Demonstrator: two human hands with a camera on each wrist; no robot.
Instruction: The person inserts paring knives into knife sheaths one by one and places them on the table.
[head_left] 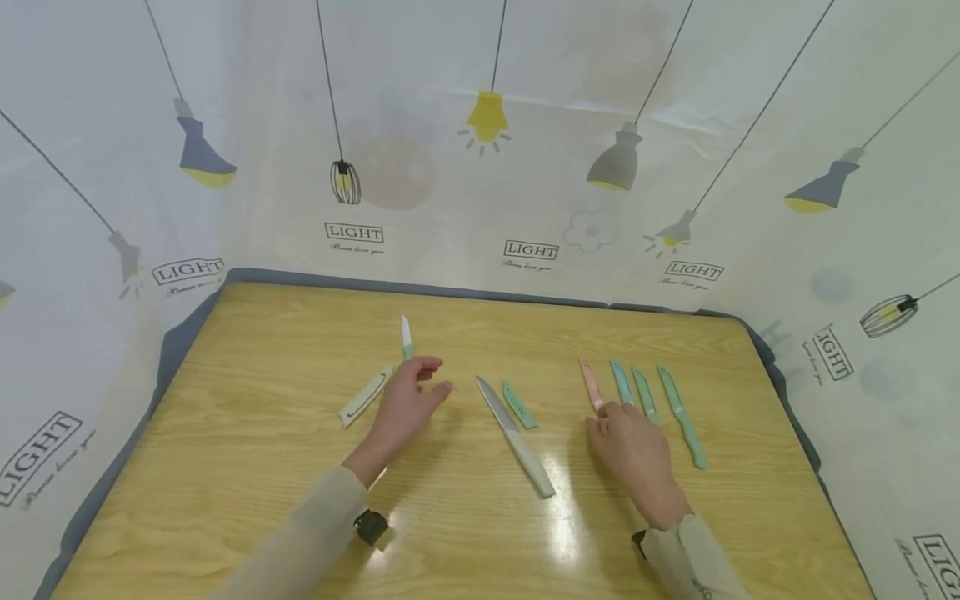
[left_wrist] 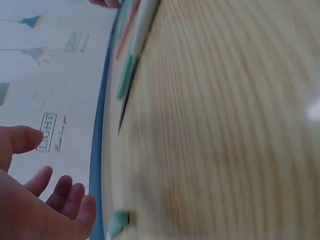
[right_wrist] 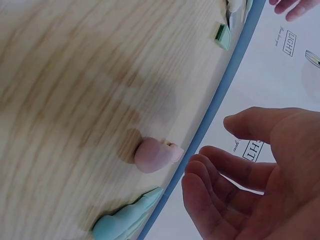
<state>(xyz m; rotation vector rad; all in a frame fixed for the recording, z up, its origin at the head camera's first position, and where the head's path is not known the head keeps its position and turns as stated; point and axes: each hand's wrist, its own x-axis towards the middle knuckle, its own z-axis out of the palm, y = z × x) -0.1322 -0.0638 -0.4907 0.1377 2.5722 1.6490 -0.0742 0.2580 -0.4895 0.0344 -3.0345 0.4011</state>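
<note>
My left hand [head_left: 405,404] hovers with fingers loosely bent and holds nothing. Just beyond it lies a small paring knife [head_left: 407,333] with a pale blade and green handle, partly hidden by the hand. A white blade cover [head_left: 365,397] is left of that hand. My right hand [head_left: 633,446] is over the handle ends of a pink knife [head_left: 590,383] and a blue knife [head_left: 622,382]. In the right wrist view its thumb [right_wrist: 255,122] stands apart from the fingers, above the pink handle [right_wrist: 152,155], with nothing held.
Between the hands lie a larger knife [head_left: 517,442] with a white handle and a green blade cover [head_left: 519,406]. Two green knives, one partly covered [head_left: 644,393] and one whole [head_left: 684,417], are on the right. A printed curtain [head_left: 450,250] surrounds the wooden table [head_left: 262,350].
</note>
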